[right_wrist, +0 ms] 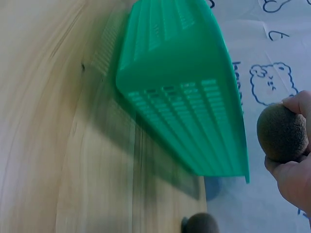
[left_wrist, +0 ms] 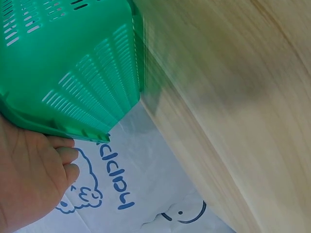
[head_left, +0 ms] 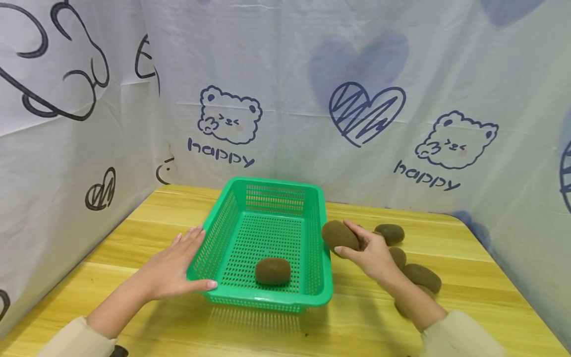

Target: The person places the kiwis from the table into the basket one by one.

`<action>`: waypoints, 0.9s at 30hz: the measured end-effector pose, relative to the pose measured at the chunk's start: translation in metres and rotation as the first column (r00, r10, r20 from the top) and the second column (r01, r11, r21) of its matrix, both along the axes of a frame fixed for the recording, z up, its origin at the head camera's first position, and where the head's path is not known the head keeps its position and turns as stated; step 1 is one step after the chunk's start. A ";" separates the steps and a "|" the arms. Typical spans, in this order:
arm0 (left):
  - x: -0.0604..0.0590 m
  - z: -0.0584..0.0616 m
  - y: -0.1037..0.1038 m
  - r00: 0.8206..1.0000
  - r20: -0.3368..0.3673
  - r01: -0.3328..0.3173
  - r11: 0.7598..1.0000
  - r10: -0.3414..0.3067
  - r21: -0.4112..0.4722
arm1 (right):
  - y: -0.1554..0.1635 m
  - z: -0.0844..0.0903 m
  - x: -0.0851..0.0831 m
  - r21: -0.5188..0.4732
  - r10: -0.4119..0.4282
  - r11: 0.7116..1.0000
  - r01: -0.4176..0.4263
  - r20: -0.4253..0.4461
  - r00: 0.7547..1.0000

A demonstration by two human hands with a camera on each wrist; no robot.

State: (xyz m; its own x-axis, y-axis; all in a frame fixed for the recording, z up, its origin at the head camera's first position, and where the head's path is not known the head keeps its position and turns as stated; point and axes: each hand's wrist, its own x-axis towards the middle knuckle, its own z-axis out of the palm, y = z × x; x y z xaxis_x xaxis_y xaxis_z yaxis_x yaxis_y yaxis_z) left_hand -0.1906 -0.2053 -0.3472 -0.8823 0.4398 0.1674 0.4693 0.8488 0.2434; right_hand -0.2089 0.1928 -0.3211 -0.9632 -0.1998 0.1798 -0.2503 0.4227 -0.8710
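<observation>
A green perforated basket (head_left: 325,258) sits mid-table with one brown kiwi (head_left: 272,270) lying on its floor near the front. My left hand (head_left: 178,265) lies flat against the basket's left wall, fingers straight, thumb along the front rim; the left wrist view shows the same hand (left_wrist: 29,184) under the basket (left_wrist: 68,68). My right hand (head_left: 368,253) holds a second kiwi (head_left: 339,235) in its fingertips just outside and above the basket's right rim. In the right wrist view that kiwi (right_wrist: 283,132) is pinched beside the basket's wall (right_wrist: 184,97).
Several more kiwis lie on the wooden table (head_left: 134,233) right of the basket, one at the back (head_left: 390,233) and one nearer (head_left: 423,276). White printed cloth (head_left: 357,74) walls the table at the back and both sides.
</observation>
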 end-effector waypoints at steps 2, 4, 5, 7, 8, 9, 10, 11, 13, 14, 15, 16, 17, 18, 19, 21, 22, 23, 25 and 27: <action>0.000 0.000 0.000 1.000 0.000 0.000 1.000 0.000 -0.002 | -0.005 0.001 -0.001 -0.032 0.050 0.998 -0.049 0.015 0.999; 0.000 0.000 0.000 1.000 0.001 0.000 1.000 0.000 0.001 | -0.011 0.001 -0.002 -0.048 0.101 0.994 -0.099 0.029 0.994; 0.000 0.000 0.000 1.000 0.003 0.000 1.000 0.000 0.002 | -0.014 0.001 -0.002 -0.054 0.128 0.991 -0.126 0.037 0.991; 0.000 0.000 0.000 1.000 0.006 -0.003 1.000 0.003 0.005 | -0.021 0.000 -0.004 -0.067 0.179 0.982 -0.176 0.050 0.983; 0.000 0.000 0.000 1.000 0.006 -0.004 1.000 0.004 0.006 | -0.024 0.000 -0.004 -0.071 0.204 0.977 -0.200 0.057 0.977; 0.001 0.000 0.000 1.000 0.009 -0.006 1.000 0.006 0.008 | -0.028 -0.001 -0.004 -0.072 0.227 0.972 -0.222 0.063 0.972; 0.001 0.000 0.000 1.000 0.010 -0.008 1.000 0.008 0.010 | -0.031 -0.001 -0.005 -0.075 0.247 0.967 -0.242 0.072 0.966; 0.001 -0.001 0.000 1.000 0.013 -0.010 1.000 0.010 0.012 | -0.034 -0.002 -0.005 -0.080 0.269 0.962 -0.263 0.079 0.960; 0.001 -0.001 0.000 1.000 0.014 -0.011 1.000 0.011 0.015 | -0.040 -0.003 -0.005 -0.085 0.310 0.949 -0.303 0.095 0.946; 0.001 -0.001 0.000 1.000 0.014 -0.011 1.000 0.011 0.015 | -0.043 -0.003 -0.005 -0.089 0.333 0.941 -0.325 0.100 0.938; 0.001 -0.001 0.001 1.000 0.015 -0.011 1.000 0.011 0.016 | -0.045 -0.004 -0.005 -0.086 0.351 0.935 -0.343 0.104 0.931; 0.001 -0.002 0.001 1.000 0.014 -0.011 1.000 0.011 0.016 | -0.048 -0.005 -0.006 -0.082 0.369 0.929 -0.361 0.109 0.923; 0.000 -0.002 0.001 1.000 0.013 -0.011 1.000 0.011 0.017 | -0.051 -0.005 -0.006 -0.072 0.385 0.923 -0.379 0.109 0.916; 0.000 -0.002 0.001 1.000 0.013 -0.010 1.000 0.009 0.018 | -0.053 -0.006 -0.007 -0.055 0.396 0.918 -0.393 0.112 0.911; 0.000 -0.002 0.001 1.000 0.013 -0.009 1.000 0.009 0.018 | -0.056 -0.006 -0.007 -0.034 0.406 0.914 -0.405 0.115 0.907; 0.001 -0.002 0.001 1.000 0.015 -0.007 1.000 0.007 0.021 | -0.062 -0.006 -0.008 0.020 0.429 0.901 -0.434 0.119 0.896; 0.001 -0.002 0.001 1.000 0.015 -0.007 1.000 0.006 0.023 | -0.064 -0.006 -0.009 0.047 0.440 0.893 -0.448 0.125 0.889; 0.001 -0.002 0.001 1.000 0.015 -0.007 1.000 0.006 0.024 | -0.067 -0.006 -0.009 0.080 0.448 0.885 -0.460 0.133 0.884; 0.001 -0.002 0.001 1.000 0.015 -0.007 1.000 0.006 0.027 | -0.072 -0.005 -0.010 0.150 0.475 0.856 -0.494 0.148 0.868; 0.002 -0.002 0.000 1.000 0.014 -0.008 0.999 0.007 0.031 | -0.077 -0.004 -0.010 0.227 0.503 0.819 -0.527 0.157 0.850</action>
